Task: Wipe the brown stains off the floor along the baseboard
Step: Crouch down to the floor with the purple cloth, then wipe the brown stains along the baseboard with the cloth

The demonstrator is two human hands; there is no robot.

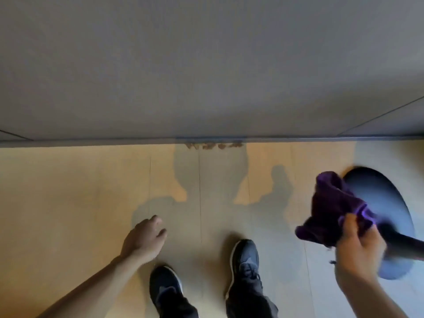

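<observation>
A row of brown stains (213, 146) lies on the light wooden floor (68, 191), right against the grey baseboard (91, 141), straight ahead of me. My right hand (358, 253) is raised at the right and grips a crumpled purple cloth (332, 210), well short of the stains. My left hand (144, 237) hangs at the lower left with its fingers loosely apart and nothing in it.
A grey wall (206, 65) rises behind the baseboard. A round blue-grey object (387, 203) with a dark base lies on the floor at the right, behind the cloth. My two dark shoes (245, 262) stand at the bottom centre. My shadow falls across the floor.
</observation>
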